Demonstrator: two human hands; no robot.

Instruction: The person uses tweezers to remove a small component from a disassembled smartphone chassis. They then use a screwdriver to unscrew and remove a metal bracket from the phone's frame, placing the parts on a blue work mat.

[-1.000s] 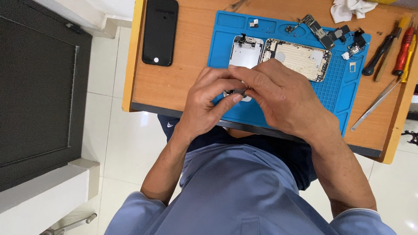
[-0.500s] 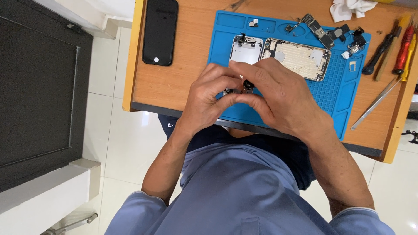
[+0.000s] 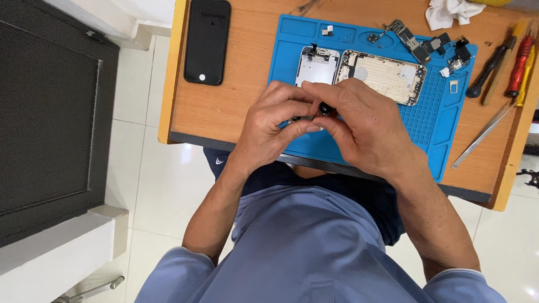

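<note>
Left hand (image 3: pixel 275 126) and right hand (image 3: pixel 359 126) meet over the blue repair mat (image 3: pixel 432 120), fingertips pinching a small dark component (image 3: pixel 324 109). The opened phone housing (image 3: pixel 384 77) lies just beyond.

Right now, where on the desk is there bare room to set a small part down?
Bare wood lies between the black phone screen and the blue mat, and right of the mat beside the tweezers. The mat's top right is crowded with loose parts. Both hands, left hand and right hand, cover the mat's near edge.

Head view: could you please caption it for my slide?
Both hands, left hand and right hand, pinch a small dark part above a blue mat.
</note>
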